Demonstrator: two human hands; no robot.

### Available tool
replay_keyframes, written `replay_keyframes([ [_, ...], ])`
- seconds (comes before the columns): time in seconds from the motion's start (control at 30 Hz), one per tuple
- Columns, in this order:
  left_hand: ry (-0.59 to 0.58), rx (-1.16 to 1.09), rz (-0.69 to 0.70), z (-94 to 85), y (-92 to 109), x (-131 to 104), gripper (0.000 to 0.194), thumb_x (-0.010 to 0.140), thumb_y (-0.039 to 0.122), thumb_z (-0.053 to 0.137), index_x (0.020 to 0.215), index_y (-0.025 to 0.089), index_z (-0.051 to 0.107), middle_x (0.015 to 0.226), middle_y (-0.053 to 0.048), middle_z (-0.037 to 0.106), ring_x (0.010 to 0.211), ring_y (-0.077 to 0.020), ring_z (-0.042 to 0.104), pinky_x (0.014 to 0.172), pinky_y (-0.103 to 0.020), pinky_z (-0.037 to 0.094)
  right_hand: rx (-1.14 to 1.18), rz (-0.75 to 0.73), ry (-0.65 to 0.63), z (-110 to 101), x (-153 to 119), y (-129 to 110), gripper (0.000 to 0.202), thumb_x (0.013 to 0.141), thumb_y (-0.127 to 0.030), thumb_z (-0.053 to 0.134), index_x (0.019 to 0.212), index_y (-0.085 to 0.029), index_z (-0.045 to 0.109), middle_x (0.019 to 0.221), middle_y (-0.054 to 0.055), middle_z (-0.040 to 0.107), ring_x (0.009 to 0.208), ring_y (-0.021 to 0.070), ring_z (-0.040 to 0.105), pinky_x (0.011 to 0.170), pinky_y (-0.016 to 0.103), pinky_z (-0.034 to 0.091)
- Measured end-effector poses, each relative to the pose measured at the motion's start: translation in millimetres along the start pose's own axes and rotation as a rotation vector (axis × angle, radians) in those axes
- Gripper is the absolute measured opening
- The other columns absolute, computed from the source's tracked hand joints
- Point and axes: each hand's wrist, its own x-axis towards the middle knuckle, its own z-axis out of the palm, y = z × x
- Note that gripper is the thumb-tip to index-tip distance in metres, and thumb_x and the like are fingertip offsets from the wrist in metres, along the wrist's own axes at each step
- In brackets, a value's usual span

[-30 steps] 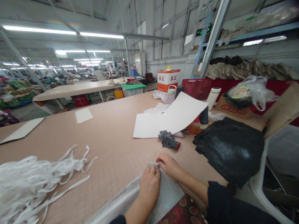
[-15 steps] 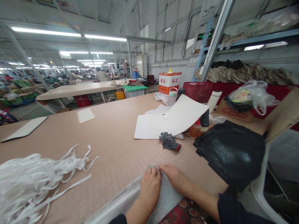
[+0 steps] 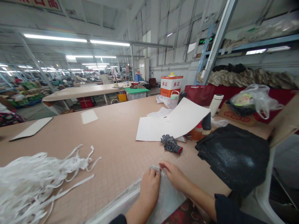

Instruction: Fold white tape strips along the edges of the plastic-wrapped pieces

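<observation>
Close together, the left hand gripped the plastic at its far corner, the right hand had fingertips there, its hold unclear, the plastic lay at the table's near edge, a glove beyond, strips left, black cloth right.

Factory workshop: long worktables, tube lights
</observation>
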Motion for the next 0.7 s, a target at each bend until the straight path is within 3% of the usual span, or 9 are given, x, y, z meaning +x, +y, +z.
replay_keyframes([
  [0.13,0.022,-0.126,-0.098,-0.1,-12,-5,0.019,0.083,0.013,0.040,0.087,0.019,0.059,0.088,-0.002,0.055,0.086,-0.0154,0.051,0.075,-0.027,0.041,-0.148,-0.167,0.017,12,-20,-4,0.035,0.078,-0.009,0.037,0.105,-0.017,0.057,0.107,0.010,0.059,0.102,0.0204,0.050,0.089,0.036,0.039],
  [0.33,0.007,0.094,0.145,-0.6,-13,-12,0.020,0.083,0.010,0.043,0.096,0.017,0.057,0.091,-0.005,0.057,0.085,-0.0187,0.052,0.072,-0.031,0.043,-0.287,-0.300,-0.045,8,-24,-14,0.032,0.080,-0.006,0.039,0.104,-0.019,0.057,0.102,0.006,0.060,0.097,0.0189,0.050,0.087,0.034,0.041],
  [0.43,-0.031,0.142,0.170,-3.8,-14,-19,0.018,0.082,0.008,0.043,0.090,0.015,0.058,0.089,-0.006,0.058,0.083,-0.0199,0.052,0.070,-0.033,0.043,-0.400,-0.416,-0.095,7,-26,-17,0.026,0.082,-0.009,0.043,0.102,-0.019,0.057,0.097,0.006,0.060,0.096,0.0202,0.049,0.087,0.035,0.040],
  [0.57,-0.113,0.180,0.132,-17.7,-34,-43,0.015,0.083,0.010,0.045,0.089,0.016,0.058,0.089,-0.005,0.058,0.081,-0.0191,0.052,0.068,-0.031,0.045,-0.453,-0.465,-0.115,4,-28,-18,0.026,0.081,-0.010,0.045,0.104,-0.018,0.056,0.096,0.007,0.059,0.094,0.0205,0.049,0.084,0.035,0.042],
  [0.7,-0.174,0.163,0.061,-37.7,-65,-85,0.017,0.082,0.009,0.047,0.093,0.017,0.058,0.092,-0.004,0.058,0.082,-0.0172,0.051,0.072,-0.028,0.044,-0.434,-0.432,-0.166,-1,-28,-20,0.030,0.081,-0.007,0.042,0.105,-0.019,0.056,0.095,0.007,0.059,0.095,0.0200,0.048,0.084,0.034,0.041],
])
